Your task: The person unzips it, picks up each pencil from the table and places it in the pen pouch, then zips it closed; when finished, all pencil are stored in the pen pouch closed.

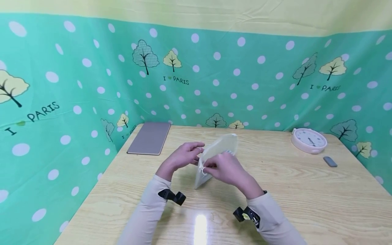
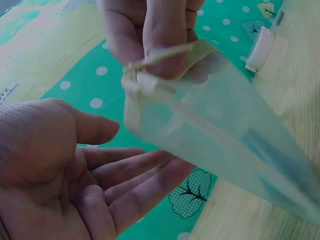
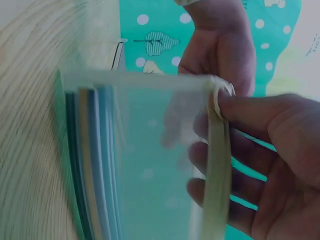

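Observation:
A translucent mesh pouch stands tilted over the middle of the table, with a cream band along its top edge and a small cord loop at one corner. My right hand pinches that corner between thumb and fingers. Through the mesh, flat dark green, tan and blue items show at the bottom of the pouch. Palm up, my left hand is beside the pouch, its fingers loosely extended with the fingertips right at the lower edge. Nothing lies in its grasp.
A grey-brown notebook lies at the table's back left. Toward the back right are a round pink clock and a small grey oblong object. A green dotted curtain hangs behind the wooden table.

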`<state>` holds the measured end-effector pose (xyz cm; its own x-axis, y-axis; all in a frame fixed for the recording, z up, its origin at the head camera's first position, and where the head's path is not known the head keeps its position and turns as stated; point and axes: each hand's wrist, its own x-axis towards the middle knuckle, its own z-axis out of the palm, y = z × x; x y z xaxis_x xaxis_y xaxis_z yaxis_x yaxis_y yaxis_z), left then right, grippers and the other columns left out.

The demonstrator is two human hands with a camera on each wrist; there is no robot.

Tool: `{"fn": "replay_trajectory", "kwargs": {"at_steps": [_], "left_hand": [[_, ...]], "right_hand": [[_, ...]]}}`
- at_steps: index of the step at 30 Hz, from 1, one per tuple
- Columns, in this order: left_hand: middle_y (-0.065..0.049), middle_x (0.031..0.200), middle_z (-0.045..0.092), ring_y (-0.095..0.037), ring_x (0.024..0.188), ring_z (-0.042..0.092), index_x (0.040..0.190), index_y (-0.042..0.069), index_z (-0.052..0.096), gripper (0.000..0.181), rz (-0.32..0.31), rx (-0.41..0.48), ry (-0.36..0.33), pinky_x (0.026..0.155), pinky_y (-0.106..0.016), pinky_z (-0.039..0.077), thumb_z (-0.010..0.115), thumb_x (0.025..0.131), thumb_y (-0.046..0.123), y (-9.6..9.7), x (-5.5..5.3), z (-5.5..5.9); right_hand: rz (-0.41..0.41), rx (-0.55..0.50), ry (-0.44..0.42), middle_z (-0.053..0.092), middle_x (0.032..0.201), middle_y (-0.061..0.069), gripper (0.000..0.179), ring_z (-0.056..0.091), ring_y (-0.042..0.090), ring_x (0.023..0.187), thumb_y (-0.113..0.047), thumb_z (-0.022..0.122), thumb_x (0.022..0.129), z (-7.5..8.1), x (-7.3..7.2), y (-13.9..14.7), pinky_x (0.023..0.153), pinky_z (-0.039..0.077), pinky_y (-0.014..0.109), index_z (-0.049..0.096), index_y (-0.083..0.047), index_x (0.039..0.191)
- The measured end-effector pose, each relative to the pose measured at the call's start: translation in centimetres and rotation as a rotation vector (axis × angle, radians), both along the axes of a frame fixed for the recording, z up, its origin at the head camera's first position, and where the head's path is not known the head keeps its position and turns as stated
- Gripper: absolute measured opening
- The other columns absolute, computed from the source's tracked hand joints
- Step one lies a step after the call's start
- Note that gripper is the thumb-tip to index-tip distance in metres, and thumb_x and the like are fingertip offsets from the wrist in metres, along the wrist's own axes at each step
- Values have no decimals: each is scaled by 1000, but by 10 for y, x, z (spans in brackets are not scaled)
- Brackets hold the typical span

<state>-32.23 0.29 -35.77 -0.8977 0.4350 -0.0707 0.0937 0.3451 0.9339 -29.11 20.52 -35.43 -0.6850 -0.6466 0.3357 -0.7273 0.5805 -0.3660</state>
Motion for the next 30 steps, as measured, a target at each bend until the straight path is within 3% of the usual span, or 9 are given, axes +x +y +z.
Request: {"fn": "replay_trajectory", "kwargs": {"at_steps": [2,6,9,14,18,24,30], "left_hand": [[-28,141,59,-37,110,71,149,-10,45,46,-23,8,4,92,-39,63,45,108,12,0,1,1],[-24,138,63,-34,119,68,142,-8,56,42,-116,-39,85,98,-37,60,55,101,3,3,1,1],[-20,130,69,-30,118,68,135,-6,63,38,-146,-93,171,99,-35,59,62,99,4,6,1,-2],[-16,119,75,-25,109,72,125,-3,71,28,-89,-132,246,93,-34,61,63,102,12,11,1,-4],[-18,114,76,-27,101,75,120,-6,72,26,-48,-109,227,85,-33,64,60,102,8,12,0,-5],[-19,108,77,-26,95,76,119,-7,72,26,-19,-83,189,82,-30,64,58,100,4,12,0,-4],[-21,110,76,-29,96,76,121,-7,71,28,-19,-80,188,82,-31,65,56,100,3,13,0,-5]], "right_hand": [[-94,-25,-14,77,78,-2,5,65,2,66,-14,79,90,0,-2,3,60,54,18,82,-10,88],[-228,-99,-22,75,76,-1,5,61,5,63,-13,78,90,0,-7,10,57,53,24,82,-11,87],[-249,-145,-18,76,77,1,5,61,6,63,-12,78,90,-1,-10,12,58,53,26,83,-9,88],[-239,-182,13,77,77,3,9,62,6,61,-11,77,91,-3,-13,10,58,54,25,83,-5,88],[-223,-198,141,77,81,4,11,68,12,66,-15,81,88,-3,-13,9,60,58,28,81,-5,92],[-120,-124,424,75,94,5,37,71,21,83,-25,95,72,-9,-15,9,65,62,33,80,-7,101],[-108,-99,558,75,88,2,24,68,20,80,-18,93,75,-13,-15,6,59,61,29,82,-10,94]]}}
